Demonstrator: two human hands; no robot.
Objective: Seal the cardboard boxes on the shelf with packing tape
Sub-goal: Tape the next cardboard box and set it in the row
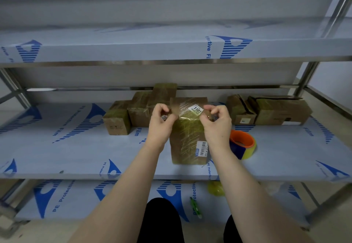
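A tall cardboard box (187,140), wrapped in yellowish clear tape and bearing a white "1107" label, stands near the front of the middle shelf (80,153). A strip of clear tape (174,108) is stretched over its top. My left hand (162,121) pinches the strip's free left end, which sticks up beside the box. My right hand (216,120) pinches the tape at the box's upper right corner. A roll of packing tape (242,144) with an orange core lies on the shelf just right of the box.
Several taped boxes (133,112) are stacked behind on the left, and more boxes (272,110) lie at the back right. The lower shelf holds a yellow tape roll (216,188) and a green cutter (196,207). Another shelf (133,50) hangs overhead.
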